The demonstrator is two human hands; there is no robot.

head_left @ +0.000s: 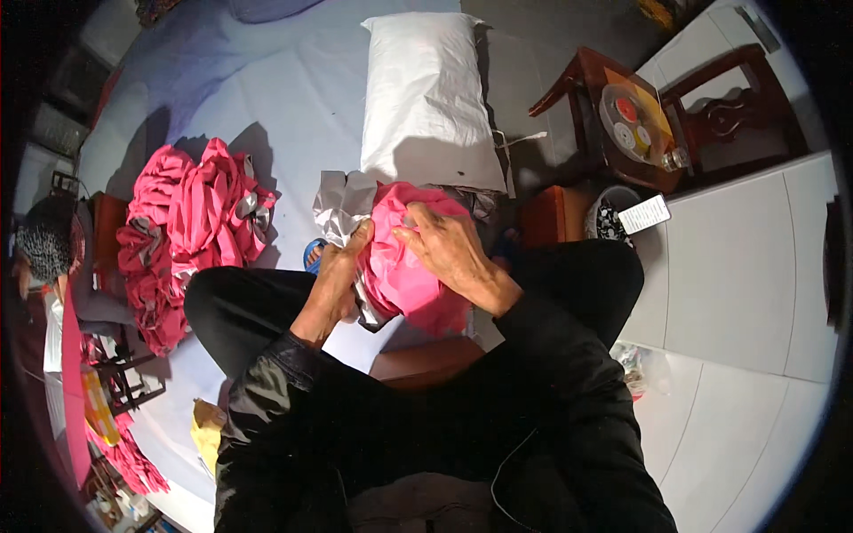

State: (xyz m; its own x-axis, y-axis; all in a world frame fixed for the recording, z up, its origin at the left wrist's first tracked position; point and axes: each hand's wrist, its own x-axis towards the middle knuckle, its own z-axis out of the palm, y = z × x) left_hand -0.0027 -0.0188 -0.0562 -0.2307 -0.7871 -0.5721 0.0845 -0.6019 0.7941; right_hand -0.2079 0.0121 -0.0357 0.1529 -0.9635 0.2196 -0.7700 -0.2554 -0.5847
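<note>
A bundle of pink cloth with a silvery-grey underside (413, 289) lies gathered between my knees, over a reddish-brown wooden stool or box (426, 362). My left hand (333, 280) is closed on the cloth's left edge, its thumb pointing up, where the silvery part (342, 209) bunches out. On top of the pink side rests my right hand (451, 253), fingers bent and thumb close to the index finger, seemingly pinching a fold. Its fingertips are partly hidden, so the exact grip is hard to make out.
A large white stuffed sack (426, 98) lies ahead on a pale blue sheet (302, 71). To the left is a heap of pink cloth (209, 209), with another person (58, 240) beyond. At right stand a wooden chair (613, 115) holding a round tray and a bin (604, 218).
</note>
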